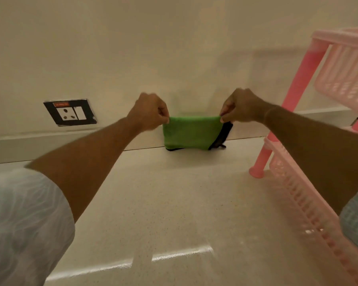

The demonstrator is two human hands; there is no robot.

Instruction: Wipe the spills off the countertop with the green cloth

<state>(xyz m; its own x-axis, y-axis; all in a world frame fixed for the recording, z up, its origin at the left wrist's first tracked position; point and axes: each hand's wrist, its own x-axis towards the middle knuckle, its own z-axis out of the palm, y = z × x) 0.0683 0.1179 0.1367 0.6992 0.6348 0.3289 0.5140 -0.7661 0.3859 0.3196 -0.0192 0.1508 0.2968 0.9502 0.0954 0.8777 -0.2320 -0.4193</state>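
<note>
A green cloth (191, 133) with a dark edge hangs folded between my two hands at the far end of the pale countertop (163, 203), close to the wall. My left hand (150, 113) pinches its upper left corner. My right hand (241, 106) pinches the upper right corner. The cloth's lower edge touches or nearly touches the counter where it meets the wall. No spill stands out on the glossy surface.
A pink plastic rack (322, 129) with slatted baskets stands on the counter at the right, one leg (260, 162) near the cloth. A black-framed wall socket (70, 112) sits on the cream wall at the left.
</note>
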